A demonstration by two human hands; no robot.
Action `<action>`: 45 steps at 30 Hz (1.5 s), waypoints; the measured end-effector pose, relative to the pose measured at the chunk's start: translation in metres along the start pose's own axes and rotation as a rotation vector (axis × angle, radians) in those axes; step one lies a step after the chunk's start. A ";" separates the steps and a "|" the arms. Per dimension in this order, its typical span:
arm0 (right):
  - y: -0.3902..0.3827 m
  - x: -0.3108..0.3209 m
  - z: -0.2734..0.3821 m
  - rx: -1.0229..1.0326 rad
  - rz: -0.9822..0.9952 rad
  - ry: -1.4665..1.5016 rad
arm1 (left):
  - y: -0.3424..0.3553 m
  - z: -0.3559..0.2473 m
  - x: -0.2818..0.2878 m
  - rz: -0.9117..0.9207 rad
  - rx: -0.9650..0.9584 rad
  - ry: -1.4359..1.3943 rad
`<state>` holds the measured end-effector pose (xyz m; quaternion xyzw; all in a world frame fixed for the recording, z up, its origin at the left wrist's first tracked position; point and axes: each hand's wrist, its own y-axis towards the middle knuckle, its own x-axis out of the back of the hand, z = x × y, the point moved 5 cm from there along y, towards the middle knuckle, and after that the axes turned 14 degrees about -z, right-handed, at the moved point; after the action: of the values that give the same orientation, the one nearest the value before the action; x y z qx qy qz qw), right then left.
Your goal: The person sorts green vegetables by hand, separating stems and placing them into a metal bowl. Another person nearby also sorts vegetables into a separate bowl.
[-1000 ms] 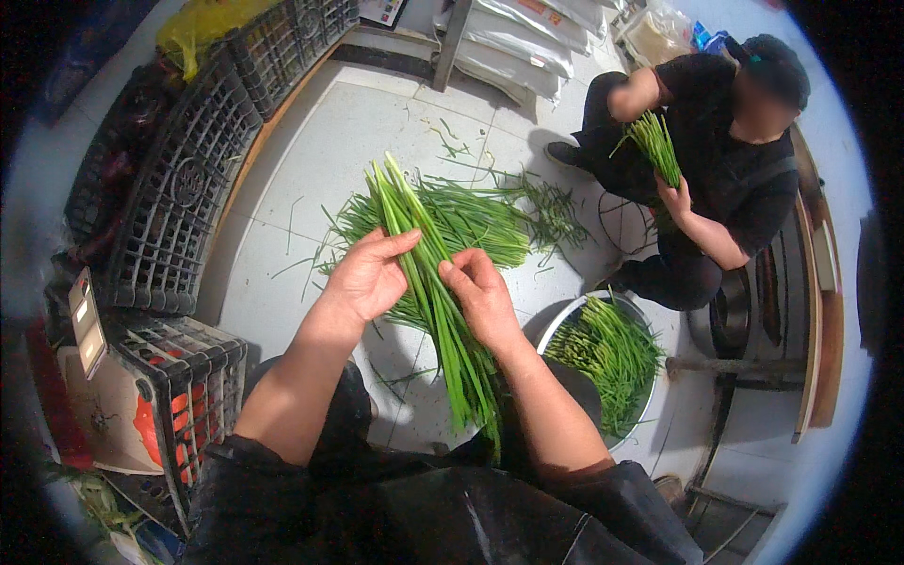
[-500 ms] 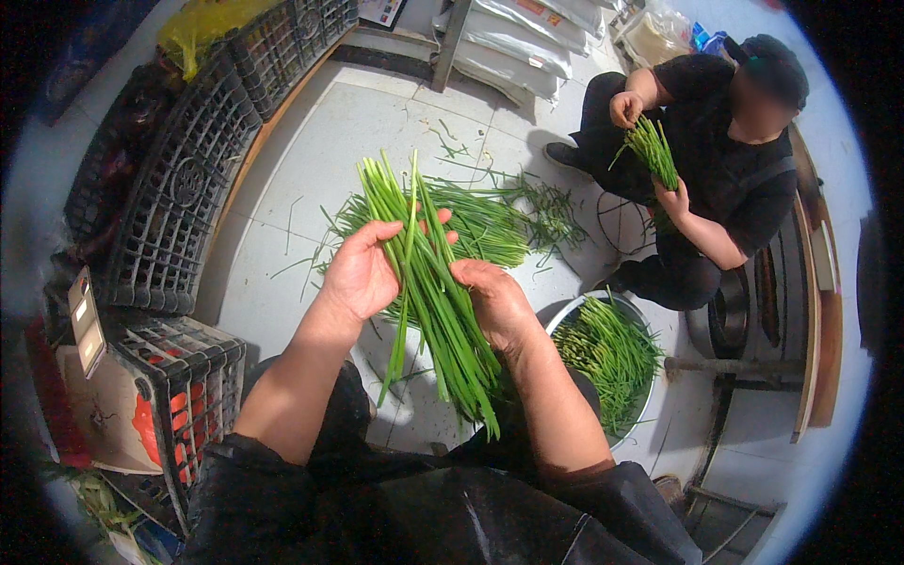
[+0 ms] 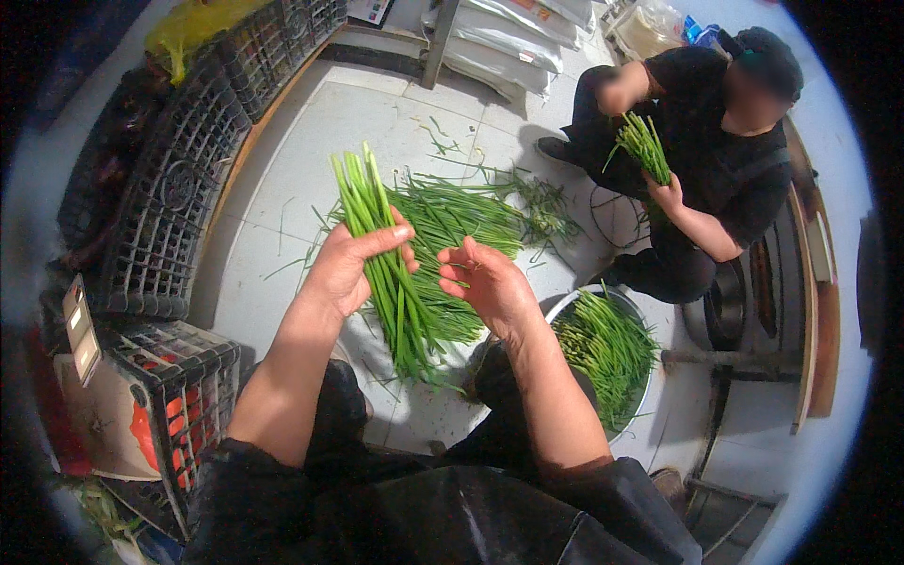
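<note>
My left hand (image 3: 348, 259) is wrapped round a bunch of garlic chives (image 3: 400, 311), its thumb across the front. The pale stem ends point up and away, and the green leaves hang toward my knees. Apart from the bunch, on its right, my right hand (image 3: 499, 292) has loosely curled fingers with nothing visible in them. Beneath both hands a loose pile of garlic chives (image 3: 485, 217) lies on the tiled floor. More chives (image 3: 607, 353) fill a round metal basin (image 3: 562, 306) by my right knee.
A co-worker (image 3: 725, 141) sits at the far right, holding another bunch of chives (image 3: 642, 146). Black plastic crates (image 3: 169, 207) line the left side; a nearer crate (image 3: 207, 386) stands by my left arm. Stacked white sacks (image 3: 499, 56) are at the back. Trimmings (image 3: 551, 212) lie beyond the pile.
My right hand has let go of the bunch and moved slightly right. My left hand has closed round the chives and shifted a little left with them.
</note>
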<state>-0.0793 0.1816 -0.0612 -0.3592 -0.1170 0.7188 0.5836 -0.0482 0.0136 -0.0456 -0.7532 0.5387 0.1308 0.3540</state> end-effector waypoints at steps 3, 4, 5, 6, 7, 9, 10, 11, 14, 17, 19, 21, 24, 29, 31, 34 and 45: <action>0.001 -0.001 -0.001 0.009 0.018 -0.010 | -0.010 0.009 -0.011 0.011 -0.027 0.229; 0.002 -0.003 -0.003 0.028 0.030 -0.049 | -0.013 0.014 -0.016 0.042 -0.009 0.235; 0.002 -0.006 -0.004 0.047 0.060 -0.087 | -0.017 0.020 -0.020 0.049 0.015 0.254; 0.003 -0.008 -0.005 0.077 0.063 -0.109 | -0.020 0.026 -0.024 0.070 0.035 0.259; 0.003 -0.011 -0.006 0.108 0.084 -0.130 | -0.021 0.029 -0.026 0.067 0.041 0.281; 0.002 -0.021 -0.008 0.136 0.284 -0.185 | -0.023 0.033 -0.027 0.045 0.040 0.311; 0.004 -0.018 -0.009 0.185 0.205 -0.234 | -0.023 0.035 -0.027 0.040 0.038 0.322; 0.005 -0.016 -0.011 0.232 0.105 -0.274 | -0.023 0.035 -0.025 0.008 0.043 0.333; 0.011 -0.009 -0.012 0.264 -0.017 -0.247 | -0.020 0.032 -0.021 -0.011 0.024 0.322; 0.015 -0.008 -0.012 0.254 -0.001 -0.242 | -0.015 0.025 -0.012 -0.077 0.017 0.230; 0.013 -0.011 -0.013 0.233 0.033 -0.296 | -0.012 0.023 -0.009 -0.094 0.048 0.060; 0.004 -0.020 -0.020 0.199 0.161 -0.367 | -0.009 0.025 -0.003 -0.146 0.087 -0.066; -0.011 -0.026 -0.033 0.146 0.192 -0.508 | -0.006 0.027 0.000 -0.174 0.041 -0.256; -0.018 -0.039 -0.049 0.117 0.404 -0.776 | -0.007 0.033 0.001 -0.233 0.097 -0.307; -0.018 -0.034 -0.050 0.042 0.361 -0.828 | -0.006 0.024 0.008 -0.284 0.141 -0.360; -0.026 -0.022 -0.046 0.003 0.355 -0.946 | 0.003 -0.019 0.034 -0.288 -0.097 -0.443; -0.021 0.027 -0.012 -0.048 0.095 -0.452 | 0.018 -0.103 0.142 -1.009 -0.969 1.019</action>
<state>-0.0574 0.2095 -0.0683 -0.2077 -0.2449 0.8047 0.4994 -0.0287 -0.1607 -0.0613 -0.9371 0.1180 -0.1803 -0.2748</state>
